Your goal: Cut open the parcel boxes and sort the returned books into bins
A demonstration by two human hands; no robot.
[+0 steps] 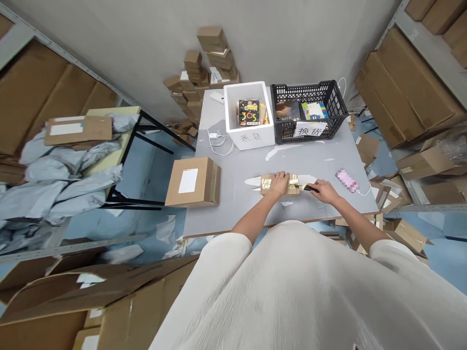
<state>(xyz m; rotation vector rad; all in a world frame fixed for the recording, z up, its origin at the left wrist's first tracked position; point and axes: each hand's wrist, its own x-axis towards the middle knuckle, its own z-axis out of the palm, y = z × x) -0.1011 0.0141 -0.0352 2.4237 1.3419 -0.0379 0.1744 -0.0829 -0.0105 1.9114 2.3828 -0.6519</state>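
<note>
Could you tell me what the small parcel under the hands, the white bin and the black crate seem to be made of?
Parcel: brown cardboard, matte, with glossy tape glinting on top. White bin: probably foam, going by its thick, dull white walls. Black crate: likely moulded plastic, with open lattice walls.

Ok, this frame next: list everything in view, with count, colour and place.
small taped parcel: one, brown, table middle, under the left hand
cutter: one, yellow and black, in the right hand
labelled box: one, brown, table's left edge
foam bin: one, white, table's far side, holds books
crate: one, black, right of the bin
table: one, grey
mailer bags: several, grey, far left
left hand: on the parcel
right hand: grips the cutter
</note>
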